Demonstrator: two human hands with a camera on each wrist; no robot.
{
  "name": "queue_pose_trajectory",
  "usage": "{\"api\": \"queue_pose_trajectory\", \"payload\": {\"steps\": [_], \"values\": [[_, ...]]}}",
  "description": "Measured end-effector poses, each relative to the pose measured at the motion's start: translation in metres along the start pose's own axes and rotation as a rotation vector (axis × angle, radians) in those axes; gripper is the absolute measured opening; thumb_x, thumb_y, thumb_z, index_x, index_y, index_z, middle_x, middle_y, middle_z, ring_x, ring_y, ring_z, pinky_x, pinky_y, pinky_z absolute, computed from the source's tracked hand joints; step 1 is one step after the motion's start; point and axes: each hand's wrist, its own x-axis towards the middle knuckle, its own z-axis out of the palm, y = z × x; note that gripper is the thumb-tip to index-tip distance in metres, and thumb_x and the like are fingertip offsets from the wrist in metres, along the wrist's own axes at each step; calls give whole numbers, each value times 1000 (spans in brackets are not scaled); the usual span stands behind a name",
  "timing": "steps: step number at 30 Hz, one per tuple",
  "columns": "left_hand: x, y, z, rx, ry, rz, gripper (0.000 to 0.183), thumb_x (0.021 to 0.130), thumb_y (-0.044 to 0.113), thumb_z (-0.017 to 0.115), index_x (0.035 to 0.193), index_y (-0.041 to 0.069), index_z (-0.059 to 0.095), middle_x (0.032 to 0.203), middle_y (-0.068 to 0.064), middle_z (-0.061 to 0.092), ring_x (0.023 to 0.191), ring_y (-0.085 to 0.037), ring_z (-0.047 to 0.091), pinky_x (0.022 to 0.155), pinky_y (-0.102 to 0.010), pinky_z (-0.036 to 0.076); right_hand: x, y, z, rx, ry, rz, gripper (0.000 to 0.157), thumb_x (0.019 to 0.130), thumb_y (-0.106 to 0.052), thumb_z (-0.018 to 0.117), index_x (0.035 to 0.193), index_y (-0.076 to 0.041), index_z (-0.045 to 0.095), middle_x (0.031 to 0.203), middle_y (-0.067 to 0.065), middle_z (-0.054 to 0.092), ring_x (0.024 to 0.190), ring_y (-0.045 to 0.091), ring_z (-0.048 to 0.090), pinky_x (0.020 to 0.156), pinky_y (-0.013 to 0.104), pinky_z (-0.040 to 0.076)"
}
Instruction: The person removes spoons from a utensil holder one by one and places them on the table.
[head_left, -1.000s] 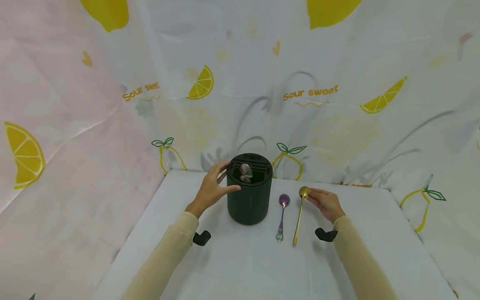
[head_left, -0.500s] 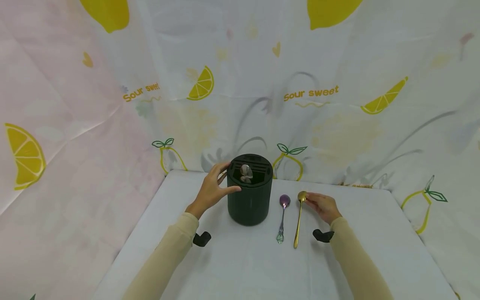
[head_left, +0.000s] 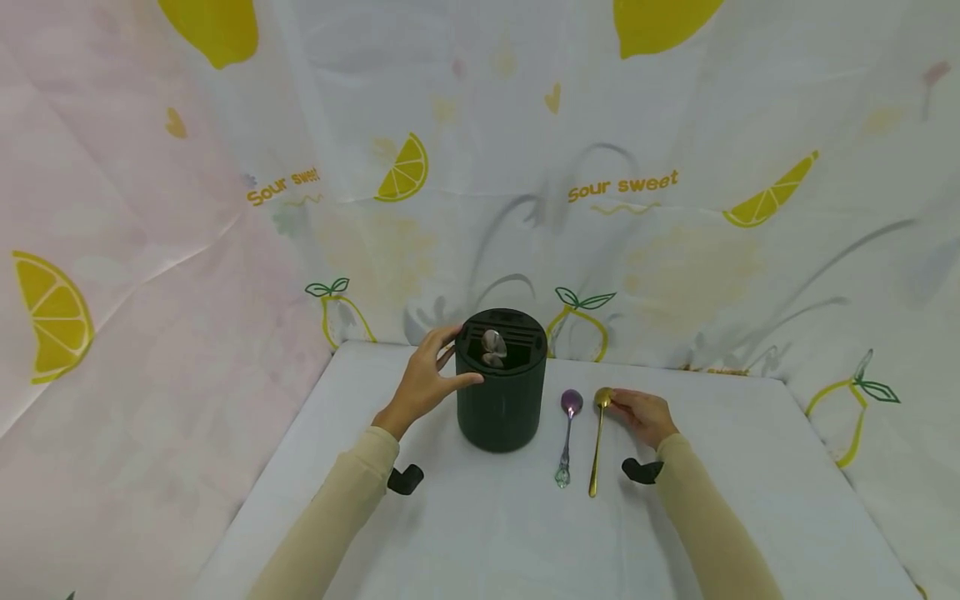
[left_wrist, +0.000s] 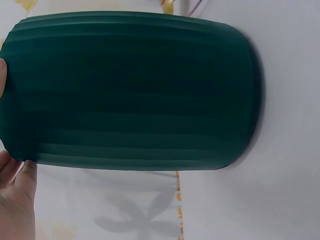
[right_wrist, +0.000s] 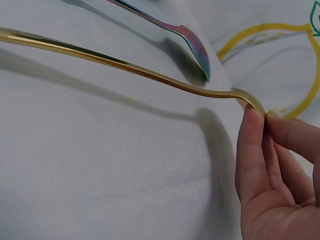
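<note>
My left hand [head_left: 422,383] grips the upper left side of a dark green utensil holder [head_left: 498,417], thumb at the front of the rim. In the left wrist view the ribbed holder [left_wrist: 130,90] fills much of the picture, with fingertips at its top end. The bowls of metal spoons [head_left: 492,343] show inside its slotted top. My right hand [head_left: 645,415] pinches the edge of a gold spoon's bowl between thumb and fingers. Its long handle [right_wrist: 130,67] hangs over a separate shadow in the right wrist view. Beside it lies a purple iridescent spoon [head_left: 572,403] with an ornate handle.
White cloth covers the table [head_left: 480,533]. Behind it and to the left rises a lemon-print curtain [head_left: 480,233], close to the table's back edge. Black wrist mounts [head_left: 406,479] stick out from both beige sleeves.
The right hand has shifted slightly left and down with the gold spoon, bringing it closer to the purple one. The left hand and the utensil holder keep their place.
</note>
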Motion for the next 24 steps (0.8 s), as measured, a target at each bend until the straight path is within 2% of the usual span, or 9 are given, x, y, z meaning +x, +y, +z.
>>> {"api": "queue_pose_trajectory", "payload": {"steps": [1, 6, 8, 12, 24], "values": [[-1, 6, -1, -2, -2, -2, 86, 74, 24, 86, 145, 5, 41, 144, -8, 39, 135, -21, 39, 110, -26, 39, 2, 2, 0, -1, 6, 1, 30, 89, 8, 65, 118, 14, 60, 88, 9, 72, 85, 16, 70, 83, 25, 59], [-1, 8, -1, -8, -4, -14, 86, 74, 21, 86, 145, 4, 41, 144, -9, 39, 136, -22, 39, 110, -26, 39, 8, 10, -2, -5, 40, -10, 33, 88, 9, 66, 119, 15, 59, 88, 9, 72, 83, 17, 71, 79, 24, 60], [0, -3, 0, -4, -2, -11, 88, 73, 26, 87, 146, 8, 41, 143, -4, 39, 135, -18, 39, 109, -21, 39, 8, 11, -2, -10, 40, -18, 33, 88, 9, 65, 120, 17, 58, 88, 10, 72, 83, 17, 71, 79, 24, 60], [0, -3, 0, -9, -2, -13, 88, 72, 26, 87, 146, 8, 41, 143, -4, 40, 135, -17, 38, 109, -22, 39, 7, 12, -1, -26, 41, -22, 35, 89, 9, 65, 122, 18, 56, 89, 11, 72, 83, 17, 71, 79, 26, 60], [0, -2, 0, 11, -2, -4, 87, 74, 28, 86, 146, 7, 41, 143, -5, 40, 135, -20, 39, 109, -23, 39, 9, 17, 3, -194, 67, -73, 38, 90, 6, 65, 123, 22, 53, 94, 16, 71, 79, 15, 70, 74, 26, 61]]}}
